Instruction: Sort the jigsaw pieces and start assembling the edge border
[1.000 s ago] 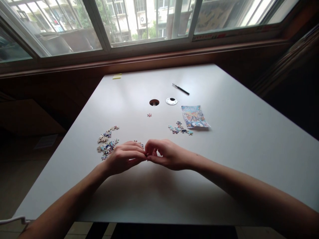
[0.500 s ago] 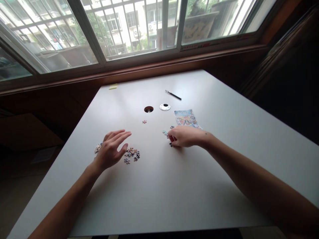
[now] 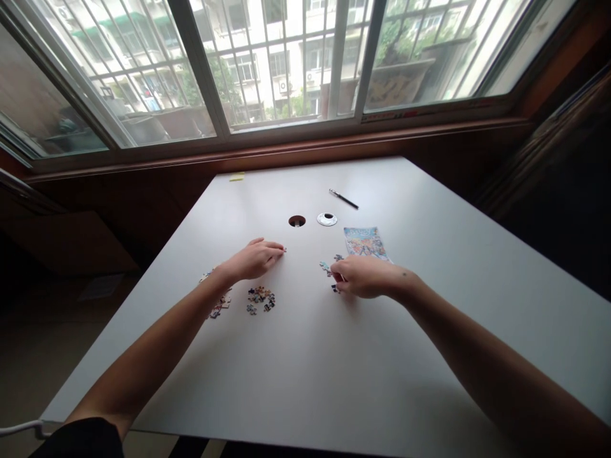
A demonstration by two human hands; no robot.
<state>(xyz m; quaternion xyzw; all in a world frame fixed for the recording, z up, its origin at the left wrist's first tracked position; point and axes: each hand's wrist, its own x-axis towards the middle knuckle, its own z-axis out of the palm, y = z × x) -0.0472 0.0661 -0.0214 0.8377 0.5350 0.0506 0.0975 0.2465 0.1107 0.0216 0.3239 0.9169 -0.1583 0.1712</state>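
Nearest us: black sleeve (image 3: 83, 439) on the left arm, then bare white table (image 3: 296, 381). On the near side of the left hand (image 3: 258, 259) we get two puzzle heaps: the small heap (image 3: 261, 292), apart from the hand, and the side heap (image 3: 221, 309), partly hidden by the forearm. Right hand (image 3: 365, 275): fingers bent together, down at the right pieces (image 3: 325, 268); we can't tell if one is gripped. A dark piece (image 3: 335, 289) sits just nearer than its fingertips. Left hand: back up, fingertips at a lone piece (image 3: 285, 250), mostly covered; we can't tell if it's pinched. Just beyond the right hand, partly under it in view: sheet (image 3: 365, 240). Past the left fingertips, hole (image 3: 296, 221); right of that, lid (image 3: 327, 220). Farther off: pen (image 3: 344, 199), yellow note (image 3: 237, 177), window (image 3: 286, 70).
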